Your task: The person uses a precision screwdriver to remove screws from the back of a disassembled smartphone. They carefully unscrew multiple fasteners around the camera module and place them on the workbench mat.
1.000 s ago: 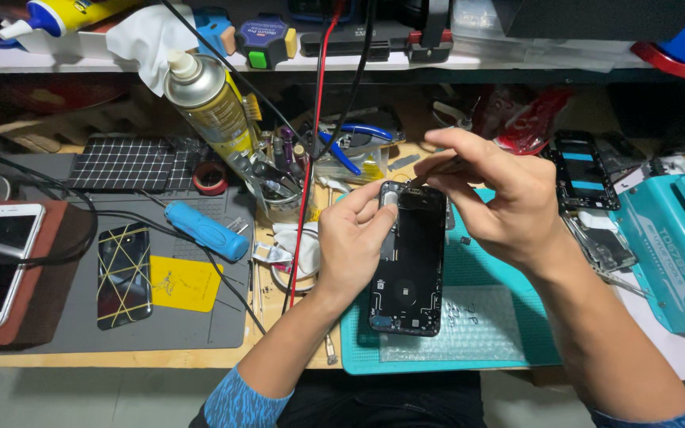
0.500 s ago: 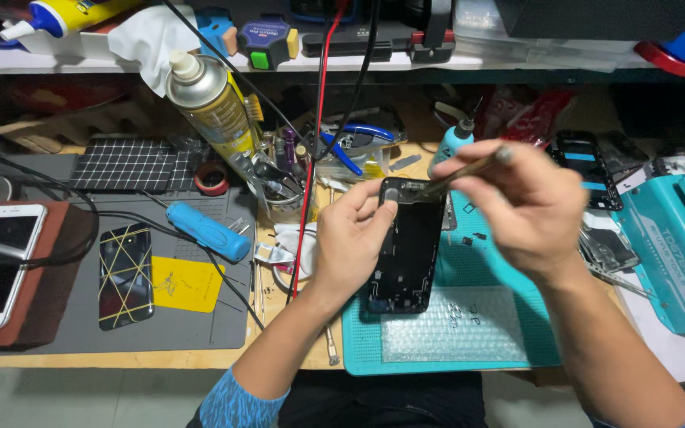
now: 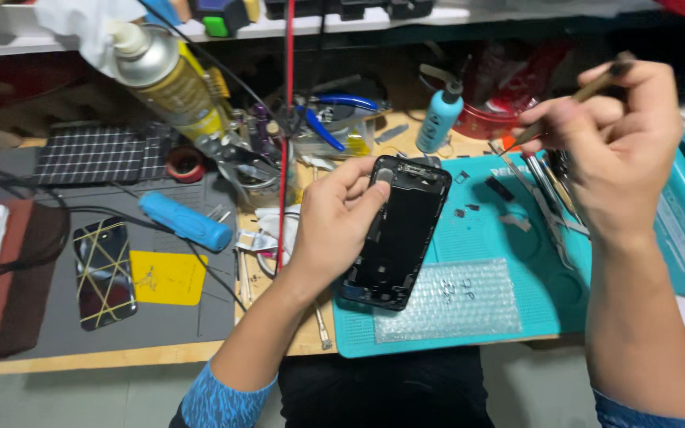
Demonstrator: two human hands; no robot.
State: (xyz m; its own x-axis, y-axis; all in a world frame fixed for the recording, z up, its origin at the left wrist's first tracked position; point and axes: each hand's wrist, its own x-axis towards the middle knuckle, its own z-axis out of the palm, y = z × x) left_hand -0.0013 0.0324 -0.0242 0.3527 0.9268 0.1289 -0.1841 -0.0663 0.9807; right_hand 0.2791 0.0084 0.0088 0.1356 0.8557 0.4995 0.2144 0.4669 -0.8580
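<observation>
Head view: the person's left hand (image 3: 334,222) grips an opened black phone (image 3: 396,231) by its left edge, thumb and fingers closed on the frame. The phone lies with its insides up, its lower end on the teal work mat (image 3: 517,317) just beside a sheet of bubble wrap (image 3: 449,299). The right hand (image 3: 608,139) is raised well above and to the right of the phone, fingers pinched shut on a thin stick-like tool (image 3: 572,99) whose tip points down toward the mat. A few small dark parts (image 3: 501,189) lie on the mat near the phone's top, with tweezers (image 3: 549,210) close by.

The work looks to be mid-disassembly, or refitting, of the phone's inner parts, with the tool lifted clear of the frame. A next move would call for bringing the tip down onto the phone's upper end while the left hand keeps the frame from shifting.
</observation>
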